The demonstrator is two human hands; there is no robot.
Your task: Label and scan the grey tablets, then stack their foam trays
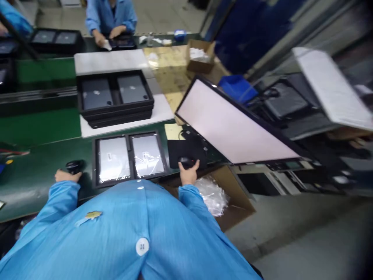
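In the head view, the left hand [68,176] is at a rounded black plastic object [75,166] on the dark green bench [37,184]; whether it grips cannot be told. The right hand [189,175], thumb and a finger spread, is at a small black mouse [185,160] on a black rectangular mat [175,149]; its grip is unclear too. Between the hands, a black two-compartment tray [131,158] bears two flat silver film-wrapped panels [114,159].
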